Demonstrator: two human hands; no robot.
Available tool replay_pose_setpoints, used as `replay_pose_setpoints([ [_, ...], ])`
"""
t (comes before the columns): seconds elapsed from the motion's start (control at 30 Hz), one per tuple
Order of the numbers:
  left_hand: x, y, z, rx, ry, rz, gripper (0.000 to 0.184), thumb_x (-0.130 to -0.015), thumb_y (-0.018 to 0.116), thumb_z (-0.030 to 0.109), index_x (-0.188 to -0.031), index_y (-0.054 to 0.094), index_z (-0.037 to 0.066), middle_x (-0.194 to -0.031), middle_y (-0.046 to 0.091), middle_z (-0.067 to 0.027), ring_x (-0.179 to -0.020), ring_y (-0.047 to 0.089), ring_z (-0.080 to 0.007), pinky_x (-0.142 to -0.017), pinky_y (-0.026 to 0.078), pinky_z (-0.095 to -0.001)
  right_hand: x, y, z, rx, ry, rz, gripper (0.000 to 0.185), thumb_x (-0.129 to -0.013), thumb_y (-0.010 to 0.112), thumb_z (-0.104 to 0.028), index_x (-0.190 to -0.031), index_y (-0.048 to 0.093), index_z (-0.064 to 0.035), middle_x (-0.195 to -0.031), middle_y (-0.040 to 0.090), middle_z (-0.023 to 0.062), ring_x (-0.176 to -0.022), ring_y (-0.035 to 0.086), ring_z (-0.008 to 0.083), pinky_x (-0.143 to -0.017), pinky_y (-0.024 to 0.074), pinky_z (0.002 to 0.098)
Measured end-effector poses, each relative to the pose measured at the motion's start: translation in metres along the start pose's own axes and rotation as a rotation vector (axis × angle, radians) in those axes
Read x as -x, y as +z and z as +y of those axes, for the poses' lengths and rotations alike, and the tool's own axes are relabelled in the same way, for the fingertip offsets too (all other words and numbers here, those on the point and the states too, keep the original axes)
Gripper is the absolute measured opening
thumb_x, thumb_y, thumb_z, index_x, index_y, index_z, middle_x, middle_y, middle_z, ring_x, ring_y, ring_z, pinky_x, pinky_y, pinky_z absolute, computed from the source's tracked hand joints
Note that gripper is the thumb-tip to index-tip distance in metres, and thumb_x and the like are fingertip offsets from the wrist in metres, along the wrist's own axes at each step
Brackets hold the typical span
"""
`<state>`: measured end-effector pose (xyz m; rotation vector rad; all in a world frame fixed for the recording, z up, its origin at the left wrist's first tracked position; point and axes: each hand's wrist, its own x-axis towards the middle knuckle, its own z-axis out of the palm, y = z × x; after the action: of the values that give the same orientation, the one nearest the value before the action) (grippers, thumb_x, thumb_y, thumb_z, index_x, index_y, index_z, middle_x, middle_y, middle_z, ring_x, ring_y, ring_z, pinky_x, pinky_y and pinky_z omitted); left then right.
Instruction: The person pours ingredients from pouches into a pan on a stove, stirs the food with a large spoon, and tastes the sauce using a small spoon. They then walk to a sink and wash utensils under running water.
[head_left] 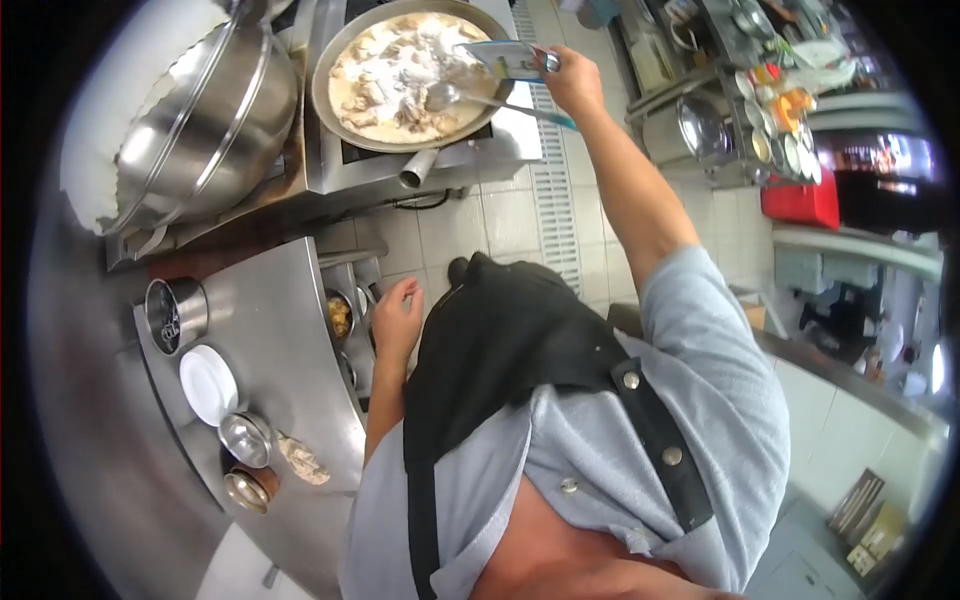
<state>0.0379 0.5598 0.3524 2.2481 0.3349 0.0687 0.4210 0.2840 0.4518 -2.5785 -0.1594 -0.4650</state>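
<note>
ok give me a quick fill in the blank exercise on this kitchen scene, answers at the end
1. The container over the pan is gripped by the person's ____ hand.
2. In this view, the large steel vessel stands to the ____ of the pan.
3. The powder lying on the food is ____ in colour.
4. The person's apron is ____ in colour.

Missing words: right; left; white; black

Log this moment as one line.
Right hand: holds blue-edged packet over pan | left hand: empty | pan: white powder on food
</note>
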Motion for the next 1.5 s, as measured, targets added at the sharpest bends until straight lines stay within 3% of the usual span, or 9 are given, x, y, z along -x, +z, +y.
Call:
replay_pose_setpoints([
  [0.17, 0.004, 0.014, -0.002, 0.059, 0.026, -0.075, 0.024, -0.091, 0.069, 0.020, -0.110, 0.072, 0.005, -0.102, 0.074, -0.0140, -0.096, 0.071, -0.0309, -0.085, 0.055, -0.0398, 0.003, 0.002, 0.005, -0.193, 0.011, 0.168, 0.020, -0.088, 0.072, -0.024, -0.103, 0.073, -0.0118, -0.101, 0.072, 0.0185, -0.098, 0.066, 0.0417, -0.084, 0.0532, 0.0477],
  [0.23, 0.002, 0.014, 0.011, -0.036, 0.023, -0.136, 0.024, -0.091, 0.068, 0.019, -0.110, 0.072, 0.005, -0.102, 0.074, -0.0138, -0.096, 0.071, -0.0305, -0.085, 0.055, -0.0398, 0.003, 0.001, 0.008, -0.122, 0.102, -0.033, 0.024, -0.082, 0.074, -0.020, -0.103, 0.071, -0.0093, -0.102, 0.071, 0.0203, -0.096, 0.066, 0.0427, -0.084, 0.0538, 0.0492],
  [0.47, -0.023, 0.035, 0.046, -0.094, 0.143, -0.229, 0.023, -0.092, 0.069, 0.014, -0.112, 0.070, 0.002, -0.105, 0.074, -0.0158, -0.093, 0.073, -0.0262, -0.084, 0.056, -0.0360, 0.005, 0.009, 0.022, -0.269, 0.240, 0.037, 0.026, -0.084, 0.075, -0.027, -0.104, 0.072, -0.0108, -0.100, 0.073, 0.0190, -0.098, 0.069, 0.0401, -0.085, 0.0540, 0.0496],
  [0.67, -0.019, 0.066, 0.100, -0.130, 0.219, -0.339, 0.021, -0.091, 0.069, 0.012, -0.110, 0.071, 0.003, -0.104, 0.074, -0.0153, -0.095, 0.073, -0.0272, -0.085, 0.055, -0.0367, 0.046, -0.001, 0.097, -1.502, 0.678, 0.042, 0.037, -0.090, 0.077, -0.018, -0.120, 0.062, -0.0010, -0.104, 0.073, 0.0151, -0.089, 0.075, 0.0194, -0.060, 0.0625, 0.0358],
  [0.8, -0.021, 0.105, 0.136, -0.142, 0.361, -0.457, 0.022, -0.092, 0.069, 0.011, -0.112, 0.071, 0.001, -0.104, 0.074, -0.0153, -0.095, 0.073, -0.0274, -0.086, 0.055, -0.0364, 0.134, -0.065, 0.173, -1.917, 0.643, 0.079, 0.051, -0.090, 0.079, -0.021, -0.132, 0.055, -0.0049, -0.121, 0.068, 0.0118, -0.098, 0.071, 0.0238, -0.075, 0.0628, 0.0432],
  [1.0, -0.003, 0.173, 0.195, -0.242, 0.494, -0.710, 0.023, -0.094, 0.068, 0.012, -0.112, 0.070, -0.002, -0.106, 0.074, -0.0154, -0.096, 0.072, -0.0268, -0.085, 0.056, -0.0356, 0.366, -0.174, 0.301, -1.798, 0.819, 0.409, 0.055, -0.091, 0.078, -0.026, -0.135, 0.052, -0.0064, -0.125, 0.066, 0.0090, -0.102, 0.069, 0.0224, -0.081, 0.0589, 0.0415],
  [1.13, 0.020, 0.221, 0.237, -0.301, 0.625, -0.859, 0.023, -0.094, 0.068, 0.012, -0.113, 0.070, -0.002, -0.105, 0.074, -0.0156, -0.097, 0.072, -0.0264, -0.087, 0.055, -0.0357, 0.544, -0.206, 0.361, -1.580, 1.056, 0.954, 0.052, -0.091, 0.078, -0.019, -0.135, 0.054, -0.0066, -0.122, 0.067, 0.0100, -0.101, 0.069, 0.0227, -0.079, 0.0599, 0.0414],
  [1.27, 0.061, 0.274, 0.284, -0.338, 0.737, -1.002, 0.022, -0.094, 0.068, 0.012, -0.112, 0.070, 0.000, -0.103, 0.073, -0.0154, -0.095, 0.072, -0.0270, -0.086, 0.055, -0.0361, 0.688, -0.234, 0.403, -0.979, 1.381, 1.363, 0.056, -0.088, 0.078, -0.013, -0.136, 0.052, -0.0028, -0.120, 0.067, 0.0126, -0.103, 0.070, 0.0237, -0.076, 0.0641, 0.0401],
  [1.5, 0.101, 0.301, 0.322, -0.404, 0.780, -1.036, 0.023, -0.093, 0.070, 0.012, -0.114, 0.070, 0.003, -0.103, 0.073, -0.0147, -0.093, 0.072, -0.0268, -0.085, 0.056, -0.0360, 0.678, -0.263, 0.490, -0.615, 1.739, 1.280, 0.093, -0.076, 0.088, -0.032, -0.146, 0.039, 0.0041, -0.138, 0.055, 0.0224, -0.115, 0.064, 0.0337, -0.077, 0.0627, 0.0433],
])
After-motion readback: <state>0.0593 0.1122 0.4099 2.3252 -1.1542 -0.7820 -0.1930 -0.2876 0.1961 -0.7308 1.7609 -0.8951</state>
